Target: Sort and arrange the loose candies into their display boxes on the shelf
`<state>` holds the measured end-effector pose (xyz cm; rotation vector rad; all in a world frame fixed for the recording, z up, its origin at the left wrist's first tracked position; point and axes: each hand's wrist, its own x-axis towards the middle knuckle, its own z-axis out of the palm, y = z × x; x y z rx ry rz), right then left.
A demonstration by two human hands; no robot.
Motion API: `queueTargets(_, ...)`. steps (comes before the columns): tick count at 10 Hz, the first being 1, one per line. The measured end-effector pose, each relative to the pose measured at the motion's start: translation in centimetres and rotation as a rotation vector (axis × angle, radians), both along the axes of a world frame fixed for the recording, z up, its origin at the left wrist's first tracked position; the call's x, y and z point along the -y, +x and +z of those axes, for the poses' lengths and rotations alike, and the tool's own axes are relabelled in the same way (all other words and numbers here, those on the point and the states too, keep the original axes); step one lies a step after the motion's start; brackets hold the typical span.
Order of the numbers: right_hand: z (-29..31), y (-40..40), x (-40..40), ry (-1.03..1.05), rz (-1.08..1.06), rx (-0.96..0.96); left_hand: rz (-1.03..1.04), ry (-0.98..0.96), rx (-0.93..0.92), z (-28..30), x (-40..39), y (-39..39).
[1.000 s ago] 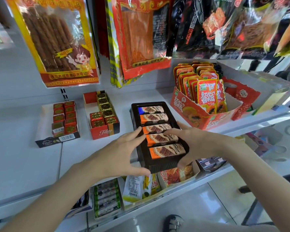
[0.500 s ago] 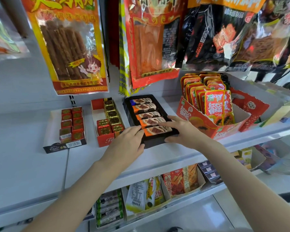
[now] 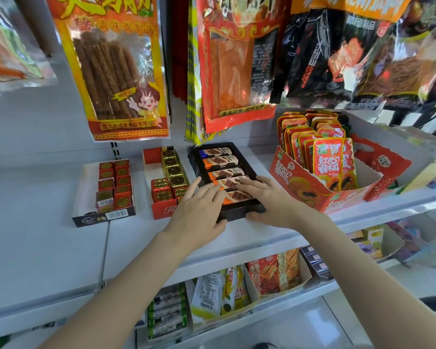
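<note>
Black tray (image 3: 239, 213) on shelf (image 3: 61, 248), left hand (image 3: 199, 210) and right hand (image 3: 272, 200) pressing flat.

Both hands — left (image 3: 199, 210), right (image 3: 269, 200) — forward, fingers extended, palms down.

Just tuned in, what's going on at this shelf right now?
A person has both hands on the black tray of chocolate bars on the white shelf. The left hand and right hand lay flat fingers over the nearest bars, thumbs against the tray's front wall. It sits between the red candy box and the orange packet box.
</note>
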<state>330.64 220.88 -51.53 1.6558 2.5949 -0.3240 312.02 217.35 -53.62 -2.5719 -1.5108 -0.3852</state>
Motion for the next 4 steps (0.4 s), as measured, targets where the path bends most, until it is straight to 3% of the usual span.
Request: queueTargets(4, -0.4, 0.0, 1.6, 0.022, -0.043, 0.061, 0.013, -0.054, 0.001, 0.5, 0.6, -0.2)
